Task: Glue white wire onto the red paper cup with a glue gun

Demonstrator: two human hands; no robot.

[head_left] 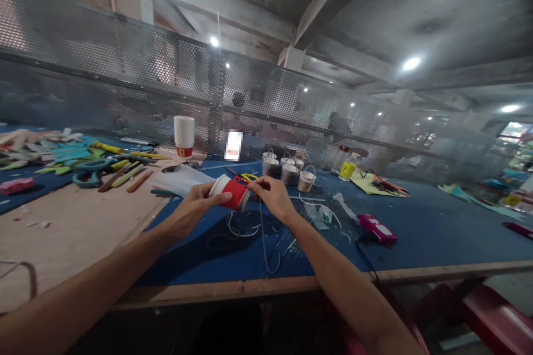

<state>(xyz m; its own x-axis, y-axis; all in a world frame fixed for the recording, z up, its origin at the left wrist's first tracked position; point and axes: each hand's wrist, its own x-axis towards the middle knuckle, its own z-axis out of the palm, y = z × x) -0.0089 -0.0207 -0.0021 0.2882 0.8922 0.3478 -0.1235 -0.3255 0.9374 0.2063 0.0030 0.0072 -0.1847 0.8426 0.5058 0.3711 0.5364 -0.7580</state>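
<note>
My left hand (200,199) is wrapped round a red and white paper cup (234,194), which it holds tilted on its side above the blue table mat. At the cup's base my right hand (270,194) pinches a thin grey cord (262,233), whose loose length hangs down to the mat and curls near the front edge. Where the cord meets the cup is hidden by the fingers. Below the cup lies a loop of white cord (244,232). Behind the hands are yellow-handled pliers (249,177), partly covered.
Small handled buckets (307,179) stand behind my right hand. A stack of paper cups (184,133) stands at the back left, near scissors (92,172) and several tools. To the right lie a magenta device (377,229) and a yellow-labelled bottle (347,167). A perforated metal screen (200,83) runs behind.
</note>
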